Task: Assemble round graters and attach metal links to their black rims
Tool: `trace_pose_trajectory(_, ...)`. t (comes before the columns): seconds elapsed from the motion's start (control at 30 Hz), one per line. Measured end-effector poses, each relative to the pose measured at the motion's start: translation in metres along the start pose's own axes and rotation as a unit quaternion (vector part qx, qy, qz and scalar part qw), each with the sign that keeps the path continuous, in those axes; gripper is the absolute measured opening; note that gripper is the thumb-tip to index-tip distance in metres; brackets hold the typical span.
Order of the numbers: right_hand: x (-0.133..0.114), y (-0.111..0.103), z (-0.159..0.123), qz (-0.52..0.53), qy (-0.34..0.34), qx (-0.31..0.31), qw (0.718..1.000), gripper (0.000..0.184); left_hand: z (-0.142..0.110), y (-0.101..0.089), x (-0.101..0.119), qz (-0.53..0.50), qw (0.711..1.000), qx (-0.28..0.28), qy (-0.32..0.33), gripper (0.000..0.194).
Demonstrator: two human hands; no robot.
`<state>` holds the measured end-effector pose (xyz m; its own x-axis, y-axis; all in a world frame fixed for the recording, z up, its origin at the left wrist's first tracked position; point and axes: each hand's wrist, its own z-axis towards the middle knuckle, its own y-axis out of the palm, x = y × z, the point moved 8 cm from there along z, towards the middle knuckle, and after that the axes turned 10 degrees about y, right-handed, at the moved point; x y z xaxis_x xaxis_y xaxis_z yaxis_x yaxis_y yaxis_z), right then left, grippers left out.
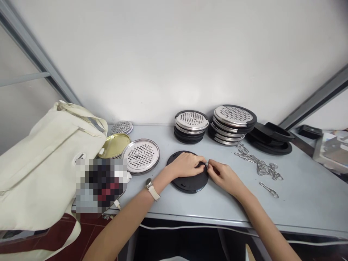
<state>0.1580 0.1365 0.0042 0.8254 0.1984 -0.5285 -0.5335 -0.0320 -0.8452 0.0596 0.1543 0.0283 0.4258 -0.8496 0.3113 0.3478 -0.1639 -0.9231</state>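
A black round plate (193, 184) with small slots lies flat on the table in front of me. My left hand (187, 165) rests across it, thumb and index finger closed together at its right edge. There, a small metal wire clip (206, 164) shows between the fingertips of both hands. My right hand (223, 177) pinches this clip just beside the plate; most of it is hidden by the fingers. More shiny wire clips (259, 165) lie in a loose heap to the right, with a single clip (269, 190) apart from them, nearer the front.
Two stacks of round metal graters on black holders, one stack (191, 121) left and a taller one (233, 117) right, stand by the wall. Grater discs (140, 156), gold-coloured lids (115, 145) and a cream bag (49, 163) are left. Black dishes (269, 139) sit at the right.
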Motion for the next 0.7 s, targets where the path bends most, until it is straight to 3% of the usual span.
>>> trace_pose_trajectory(0.3,-0.0008,-0.0002,0.0014,0.011,0.008,-0.002,1.000,0.025,-0.0044,-0.0067,-0.0021,0.074,0.995,0.036,-0.052,0.024)
trace_pose_trajectory(0.7,-0.0009,0.0041,0.0049,-0.018,0.032,0.003,0.999,0.028,-0.0030,-0.0023,0.0052,0.082,0.996,0.014,-0.014,0.016)
